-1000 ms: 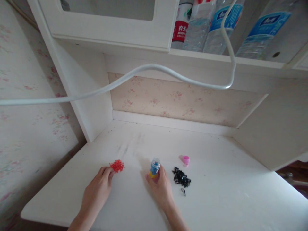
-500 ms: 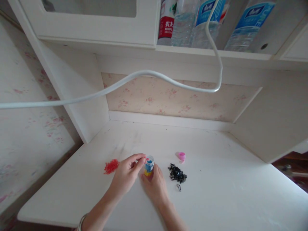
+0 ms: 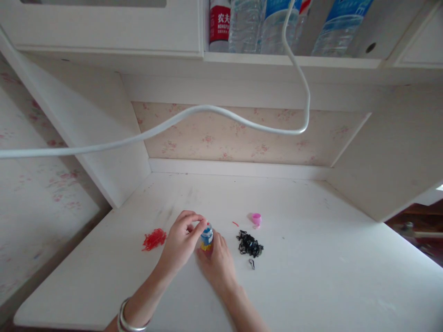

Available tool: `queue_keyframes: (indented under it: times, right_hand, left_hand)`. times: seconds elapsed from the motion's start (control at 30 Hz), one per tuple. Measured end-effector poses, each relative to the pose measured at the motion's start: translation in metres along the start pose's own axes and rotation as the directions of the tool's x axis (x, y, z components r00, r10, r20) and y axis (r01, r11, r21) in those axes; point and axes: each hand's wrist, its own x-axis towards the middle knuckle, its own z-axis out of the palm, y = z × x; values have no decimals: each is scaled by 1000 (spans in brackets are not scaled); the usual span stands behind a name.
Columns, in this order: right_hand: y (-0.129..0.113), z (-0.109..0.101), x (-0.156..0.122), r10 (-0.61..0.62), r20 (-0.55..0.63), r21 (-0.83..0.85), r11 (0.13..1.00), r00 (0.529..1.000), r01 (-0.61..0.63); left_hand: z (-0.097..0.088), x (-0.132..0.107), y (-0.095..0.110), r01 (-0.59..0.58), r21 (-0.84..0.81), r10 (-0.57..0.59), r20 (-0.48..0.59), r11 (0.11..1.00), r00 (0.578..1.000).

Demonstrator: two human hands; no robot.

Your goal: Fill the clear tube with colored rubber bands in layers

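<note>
A small clear jar (image 3: 206, 235) with blue and yellow contents stands on the white desk. My right hand (image 3: 218, 263) is wrapped around its lower right side. At the jar's mouth, my left hand (image 3: 183, 237) pinches with thumb and forefinger; a bit of red shows at the fingertips, like the red rubber bands. Left of that hand lies a pile of red rubber bands (image 3: 154, 239). On the right is a heap of black rubber bands (image 3: 249, 244), with one loose black band (image 3: 252, 264) in front. A single red band (image 3: 236, 224) lies behind the jar to the right.
A pink cap (image 3: 256, 219) sits behind the black heap. A white cable (image 3: 207, 109) hangs across the view above the desk (image 3: 311, 276). Overhead, a shelf holds several plastic bottles (image 3: 244, 27). White side panels (image 3: 387, 147) and a papered back wall bound the desk.
A single red band now lies on the desk right of the jar, where none showed before. My left fingertips remain at the jar's mouth. The whole view has shifted slightly.
</note>
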Motion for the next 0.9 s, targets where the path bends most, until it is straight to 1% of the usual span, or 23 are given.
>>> queue_keyframes:
  times: [0.17,0.27,0.33,0.4,0.43,0.5,0.53,0.6,0.63,0.67,0.7,0.77,0.8,0.87,0.9]
  right_hand:
    - [2,2,1,-6,16,-3,1000,1000,6]
    - [5,4,0,0,15,-2,1000,1000,0]
    - [7,2,-2,15,22,-3,1000,1000,-15]
    - [8,-8,-5,23,65,-34,999,998,-21]
    - [9,-16,-5,22,95,-76,997,995,-15]
    - [8,-37,-2,15,155,-220,975,988,20]
    - [7,-49,3,30,150,-323,946,988,20]
    - [4,-72,18,93,81,-533,845,992,-35]
    - [4,-81,28,136,47,-623,779,990,-77]
    - [3,-87,39,187,46,-704,703,981,-101]
    - [4,-92,50,233,67,-768,632,970,-99]
    - [6,-94,70,280,97,-819,568,955,-83]
    - [8,-92,78,294,114,-832,551,949,-71]
    - [12,-86,90,316,138,-849,527,939,-52]
    - [13,-82,94,329,148,-857,514,933,-45]
  left_hand:
    - [0,-1,-8,5,66,-7,28,998,1000]
    - [-1,-4,-10,8,85,-13,63,996,998]
    - [-2,-6,-11,13,89,-21,89,996,996]
    - [-5,-8,-11,15,83,-24,113,996,993]
    - [-6,-8,-12,14,75,-23,125,997,992]
    - [-9,-10,-13,11,57,-19,145,998,989]
    - [-9,-11,-14,10,48,-17,149,999,989]
    - [-10,-12,-18,7,33,-12,135,999,991]
    - [-10,-14,-21,4,27,-7,114,1000,993]
    - [-11,-16,-25,-1,24,-1,82,1000,997]
    - [-12,-18,-32,-4,27,3,44,1000,999]
    - [-17,-26,-49,1,59,1,-31,998,1000]
    - [-22,-31,-60,14,91,-9,-63,996,998]
    - [-34,-44,-85,54,200,-30,-121,978,992]
    - [-42,-51,-97,65,274,-18,-173,960,985]
